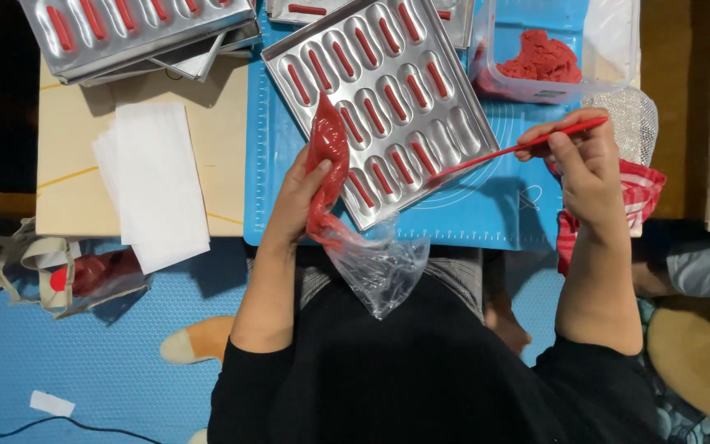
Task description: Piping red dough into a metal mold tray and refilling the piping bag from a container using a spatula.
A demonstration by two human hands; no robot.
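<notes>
Red paste fills the clear plastic piping bag (328, 164) that my left hand (296, 201) is clenched around, fingers wrapped about its full part. Its tip points far, onto the metal mould tray (454, 107), and its empty loose end (375, 267) hangs near, over my lap. The tray lies tilted on the blue silicone mat (486, 210), and its rows of oblong hollows each hold a strip of the same red paste; a few hollows along the right edge look unfilled.

My right hand (587, 164) grasps a thin red spatula (519, 148) by its handle, pinched between fingers and thumb. Its flat end reaches left and touches the near right edge of the tray.

Far right of the tray stands a clear plastic tub (618, 49) with a lump of red paste (542, 57) in it, taking up only part of the floor of the tub. Far left, more metal mould trays (137, 33) are stacked, the top one also carrying red strips in its hollows. A pile of white paper sheets (158, 181) lies on the pale wooden board (71, 177) left of the mat. A red and white cloth (644, 193) sits under my right wrist.
</notes>
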